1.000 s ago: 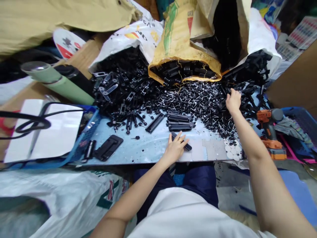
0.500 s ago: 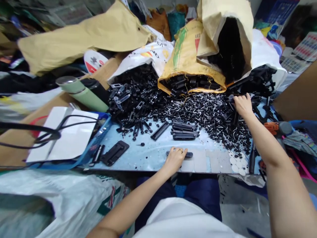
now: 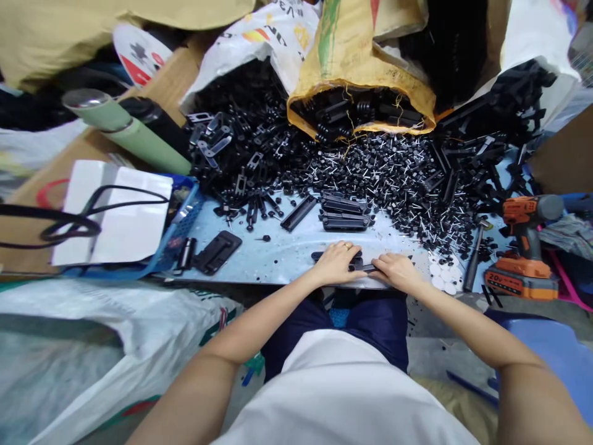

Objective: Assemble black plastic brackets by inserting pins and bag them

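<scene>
The blue bench (image 3: 259, 262) I watch remotely is strewn with black parts; taking the stack of black bars (image 3: 345, 214) as my landmark, a blue basket (image 3: 186, 225) sits well to its left and a flat black part (image 3: 217, 251) nearer on that side. In front of the stack, my left hand (image 3: 337, 262) stays over a dark bar (image 3: 317, 255). My right hand (image 3: 396, 271) has come back from the heap (image 3: 447, 164) behind and right of the stack, so both hands now work one spot, which I judge to be bringing two pieces together. I cannot tell whether the left fingers clamp the bar or just cover it. The right fingers look closed on a slim dark part (image 3: 367, 267), also before the stack. Right of the stack lie a hammer (image 3: 473, 259) and an orange drill (image 3: 525, 247).
</scene>
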`<state>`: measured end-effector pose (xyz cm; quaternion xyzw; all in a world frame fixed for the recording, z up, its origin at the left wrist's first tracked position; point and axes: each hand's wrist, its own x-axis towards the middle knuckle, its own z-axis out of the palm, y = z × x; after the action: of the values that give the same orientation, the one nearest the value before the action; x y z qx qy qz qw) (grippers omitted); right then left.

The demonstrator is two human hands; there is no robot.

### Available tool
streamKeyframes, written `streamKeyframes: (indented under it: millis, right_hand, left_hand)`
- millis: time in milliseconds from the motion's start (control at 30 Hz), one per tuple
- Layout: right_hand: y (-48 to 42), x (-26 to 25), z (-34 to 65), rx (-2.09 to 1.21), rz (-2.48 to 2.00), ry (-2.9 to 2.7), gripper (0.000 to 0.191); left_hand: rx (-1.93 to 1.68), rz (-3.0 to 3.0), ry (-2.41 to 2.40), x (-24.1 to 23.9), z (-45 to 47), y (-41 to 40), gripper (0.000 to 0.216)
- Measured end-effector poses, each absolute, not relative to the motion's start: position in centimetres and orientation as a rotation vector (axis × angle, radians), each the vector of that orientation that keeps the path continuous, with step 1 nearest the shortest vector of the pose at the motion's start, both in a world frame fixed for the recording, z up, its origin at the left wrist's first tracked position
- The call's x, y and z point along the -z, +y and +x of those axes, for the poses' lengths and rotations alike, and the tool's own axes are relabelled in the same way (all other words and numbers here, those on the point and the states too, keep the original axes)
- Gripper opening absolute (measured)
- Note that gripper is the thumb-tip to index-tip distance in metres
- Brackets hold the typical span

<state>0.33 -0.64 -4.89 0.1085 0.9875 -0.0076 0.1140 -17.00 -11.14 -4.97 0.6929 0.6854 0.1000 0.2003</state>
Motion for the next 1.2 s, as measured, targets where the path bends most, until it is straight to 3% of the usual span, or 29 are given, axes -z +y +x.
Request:
streamKeyframes:
  millis: [100,333,700,933,1067,1200]
  right_hand:
    - [-0.9,4.4,0.4,-0.001,0.357,2.917,0.036]
    - [-1.7,4.2,0.6,0.039,0.357,2.908,0.035]
    - [-2.0,2.1,-1.2,-0.103,0.326,3.015,0.028]
    - [-0.6,2.3,-1.4,-0.087,0.284,3.025,0.032]
    - [1.2,4.9,0.1,0.002,0.362,3.069,0.033]
    - [2.1,6.3,1.3,0.037,0.451,3.148,0.037]
  left_hand:
    - [-0.284,1.915,1.931,5.1,-16.8,-11.3,0.063]
    - [-0.270,1.997,1.906,5.7,-17.0,-11.2,0.066]
    - [-0.567,1.983,1.957,7.0,-17.8,-11.9,0.041]
    - [-0.496,1.950,1.955,6.7,-17.6,-11.8,0.042]
    - [-0.524,1.985,1.881,5.4,-18.0,-7.6,0.041]
    - [-0.809,1.602,2.336,3.6,-20.5,0.2,0.027]
